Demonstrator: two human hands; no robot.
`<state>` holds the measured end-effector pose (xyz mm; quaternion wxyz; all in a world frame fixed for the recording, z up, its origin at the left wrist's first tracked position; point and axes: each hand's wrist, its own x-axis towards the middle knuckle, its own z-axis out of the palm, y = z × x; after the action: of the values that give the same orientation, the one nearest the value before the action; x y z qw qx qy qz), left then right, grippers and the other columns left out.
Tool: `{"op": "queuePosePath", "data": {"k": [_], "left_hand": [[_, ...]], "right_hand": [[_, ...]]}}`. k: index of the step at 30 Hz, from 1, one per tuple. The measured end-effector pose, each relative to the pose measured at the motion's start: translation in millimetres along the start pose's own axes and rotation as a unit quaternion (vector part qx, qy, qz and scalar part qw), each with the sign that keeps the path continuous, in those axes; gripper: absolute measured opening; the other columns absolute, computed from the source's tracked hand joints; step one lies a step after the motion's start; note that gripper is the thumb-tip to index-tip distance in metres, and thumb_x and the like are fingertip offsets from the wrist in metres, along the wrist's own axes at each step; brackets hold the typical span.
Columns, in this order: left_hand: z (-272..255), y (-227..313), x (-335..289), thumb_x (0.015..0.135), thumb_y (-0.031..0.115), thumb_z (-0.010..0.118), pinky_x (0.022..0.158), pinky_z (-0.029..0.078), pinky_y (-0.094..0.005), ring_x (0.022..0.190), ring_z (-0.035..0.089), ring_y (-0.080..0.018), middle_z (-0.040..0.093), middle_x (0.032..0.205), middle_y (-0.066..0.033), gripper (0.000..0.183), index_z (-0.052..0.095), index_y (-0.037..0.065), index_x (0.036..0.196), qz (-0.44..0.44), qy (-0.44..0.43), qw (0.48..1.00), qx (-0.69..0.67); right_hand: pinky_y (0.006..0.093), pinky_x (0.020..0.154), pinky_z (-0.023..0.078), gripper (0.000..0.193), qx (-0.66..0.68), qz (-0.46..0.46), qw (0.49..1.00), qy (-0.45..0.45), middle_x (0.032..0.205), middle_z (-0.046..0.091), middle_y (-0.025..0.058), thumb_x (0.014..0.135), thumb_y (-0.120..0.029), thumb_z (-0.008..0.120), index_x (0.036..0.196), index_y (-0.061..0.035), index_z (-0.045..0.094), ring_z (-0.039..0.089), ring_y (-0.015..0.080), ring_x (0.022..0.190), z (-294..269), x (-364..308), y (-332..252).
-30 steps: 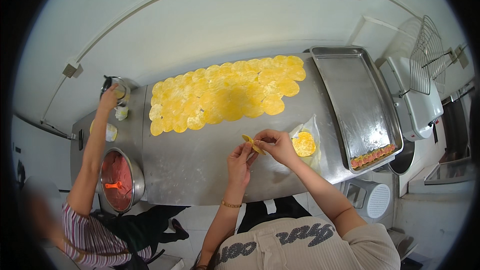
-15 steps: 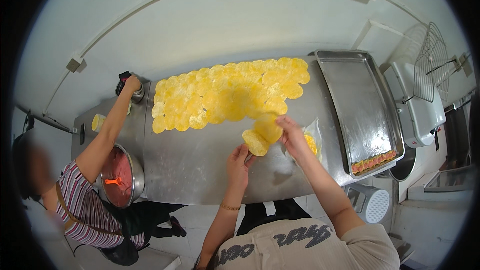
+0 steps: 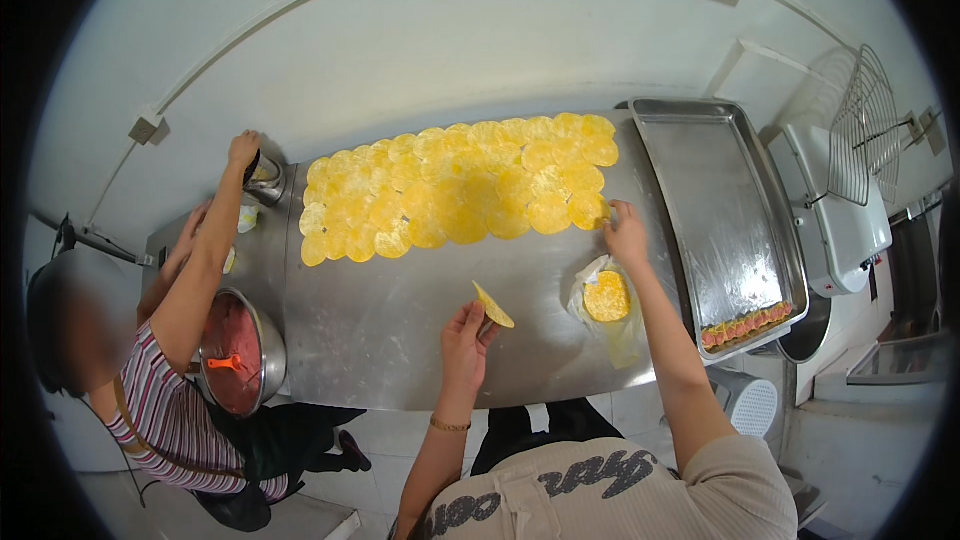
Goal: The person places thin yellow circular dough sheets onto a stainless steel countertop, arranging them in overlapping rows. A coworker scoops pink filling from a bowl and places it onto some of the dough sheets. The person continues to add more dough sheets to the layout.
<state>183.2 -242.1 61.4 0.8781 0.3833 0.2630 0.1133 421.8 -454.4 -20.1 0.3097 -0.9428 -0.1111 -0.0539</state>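
Thin round yellow wrappers [image 3: 465,185] overlap in rows across the steel table. At the right end of the nearest row, my right hand [image 3: 625,232] pinches the edge of a wrapper [image 3: 587,210] that lies against its neighbours. My left hand [image 3: 464,348] is raised above the table nearer to me. Between its thumb and fingers it grips a yellow wrapper [image 3: 494,306], tilted almost edge-on; whether it is one or a few together I cannot tell. Below my right wrist, a stack of the same wrappers [image 3: 606,296] sits in an opened clear plastic bag [image 3: 628,345].
A large metal tray [image 3: 715,210] stands on the right, with a row of filled rolls [image 3: 748,324] at its near end. To the left, a co-worker [image 3: 190,410] reaches over a bowl of pink filling [image 3: 235,340] with an orange-handled tool toward a metal container [image 3: 265,180].
My hands have moved apart. The right carried a wrapper to the row's right end; the left drew back toward me with its wrapper. The co-worker's second hand has come into view.
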Motion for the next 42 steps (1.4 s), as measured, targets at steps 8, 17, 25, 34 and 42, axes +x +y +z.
{"op": "queuePosePath", "data": {"k": [8,17,25,34,42], "left_hand": [[14.6,-3.0,5.0,0.089,0.018,0.058,0.075,0.052,-0.0260,0.083,0.060,-0.0117,0.062,0.092,-0.0031,0.016,0.060,0.004,0.095,-0.010,-0.020,1.000,-0.005],[32.4,-7.6,11.0,0.089,0.020,0.058,0.075,0.052,-0.0264,0.082,0.060,-0.0115,0.062,0.091,-0.0031,0.017,0.060,0.004,0.094,-0.041,-0.032,0.999,-0.009],[54.3,-20.5,21.7,0.090,0.020,0.056,0.073,0.052,-0.0248,0.083,0.060,-0.0107,0.062,0.091,-0.0025,0.015,0.060,0.006,0.094,-0.017,-0.062,0.998,0.002],[75.9,-31.1,23.6,0.091,0.023,0.054,0.081,0.049,-0.0270,0.094,0.057,-0.0119,0.060,0.100,-0.0028,0.019,0.056,0.006,0.099,-0.002,-0.074,0.997,0.027],[63.0,-30.3,15.4,0.095,0.024,0.045,0.089,0.045,-0.0312,0.105,0.053,-0.0155,0.054,0.113,-0.0054,0.021,0.048,0.007,0.108,-0.005,-0.048,0.998,-0.042]], "right_hand": [[0.0366,0.091,0.043,0.031,-0.029,-0.091,0.991,-0.096,0.119,0.053,0.0084,0.075,-0.012,0.062,0.106,-0.0100,0.063,0.051,0.0292,0.107,9.1,-1.2,7.7],[0.0371,0.089,0.044,0.032,0.038,-0.090,0.995,-0.035,0.115,0.055,0.0109,0.074,-0.013,0.065,0.106,-0.0084,0.063,0.054,0.0297,0.102,-12.4,-11.3,-20.8],[0.0286,0.071,0.050,0.020,0.366,-0.104,0.907,-0.180,0.088,0.064,0.0069,0.074,-0.011,0.070,0.090,-0.0012,0.063,0.061,0.0161,0.080,-69.3,-85.5,-135.0],[0.0319,0.081,0.050,0.019,0.640,0.153,0.737,-0.154,0.098,0.063,0.0102,0.089,-0.013,0.051,0.102,0.0010,0.057,0.061,0.0189,0.090,-61.6,-66.2,-91.0],[0.0353,0.083,0.049,0.024,0.769,0.220,0.600,-0.018,0.108,0.058,0.0121,0.092,-0.015,0.046,0.109,0.0019,0.050,0.059,0.0215,0.097,-44.4,49.3,-12.9]]}}
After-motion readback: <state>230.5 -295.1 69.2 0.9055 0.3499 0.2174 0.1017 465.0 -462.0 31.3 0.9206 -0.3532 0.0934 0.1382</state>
